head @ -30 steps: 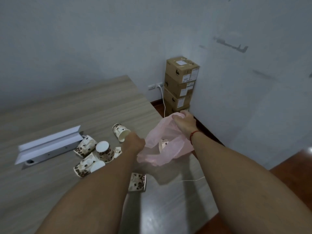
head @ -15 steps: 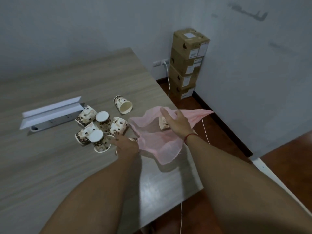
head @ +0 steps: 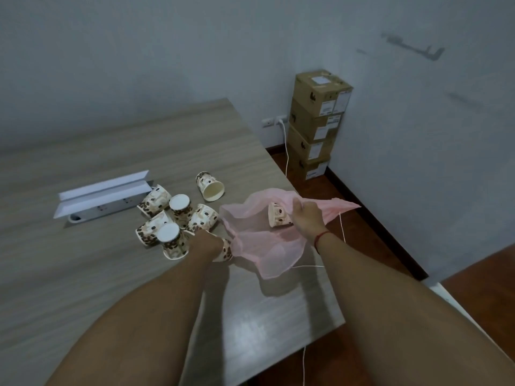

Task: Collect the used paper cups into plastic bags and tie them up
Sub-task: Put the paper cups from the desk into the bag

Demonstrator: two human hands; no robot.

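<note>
Overhead, head view. The pink plastic bag (head: 259,243) lay near the right-hand edge of the table (head: 111,274), thin and translucent, crumpled into loose folds, its mouth turned toward the cups and its lower part draped flat on the wood. The right hand (head: 308,215) gripped the bag's upper film, fingers (head: 296,206) curled together on a gathered fold that drew out to a point on the right. One paper cup (head: 278,215) showed through the film inside the bag, lying on its side just beside that hand.

The left hand (head: 207,240) rested palm-down at the bag's near-left rim, over a second cup (head: 227,250) whose patterned wall showed past the knuckles. Its fingers were hidden beneath the hand, so whether they closed round this cup could not be told.

Five cups formed a cluster (head: 172,215) just left of the bag: two stood inverted with white bases up, three lay on their sides, several touching. Each was cream with a brown bean print. A lone cup (head: 210,186) lay apart behind them, its open mouth facing the viewer.

A power strip (head: 111,208) sat beside the cluster under a folded white card (head: 103,190). Stacked cardboard boxes (head: 317,123) stood in the room corner, next to a wall socket (head: 274,121) with a white cord (head: 287,151) hanging from it. A red thread (head: 320,238) circled the right wrist.
</note>
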